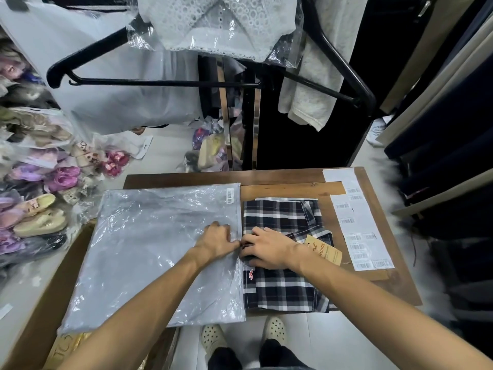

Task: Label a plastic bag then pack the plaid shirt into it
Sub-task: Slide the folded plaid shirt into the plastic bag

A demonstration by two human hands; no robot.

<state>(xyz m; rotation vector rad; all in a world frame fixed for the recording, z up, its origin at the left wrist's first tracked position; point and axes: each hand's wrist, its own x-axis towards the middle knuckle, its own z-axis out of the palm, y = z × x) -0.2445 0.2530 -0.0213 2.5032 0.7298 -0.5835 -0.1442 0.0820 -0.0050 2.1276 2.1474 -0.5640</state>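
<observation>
A large clear plastic bag (pixel 149 252) lies flat over the left of the wooden table (pixel 290 178), with a barcode label (pixel 230 195) stuck at its far right corner. To its right lies the folded navy-and-white plaid shirt (pixel 282 287) with a tan hang tag (pixel 324 251). My left hand (pixel 217 240) pinches the bag's right edge. My right hand (pixel 266 249) rests on the shirt's left edge, fingers curled around it beside the bag's opening.
Strips of barcode labels (pixel 357 225) lie along the table's right side. A cardboard box (pixel 45 303) stands at the left, with bagged shoes (pixel 40 209) piled beyond it. Black hangers (pixel 160 82) and bagged garments hang ahead. My feet stand below the table's near edge.
</observation>
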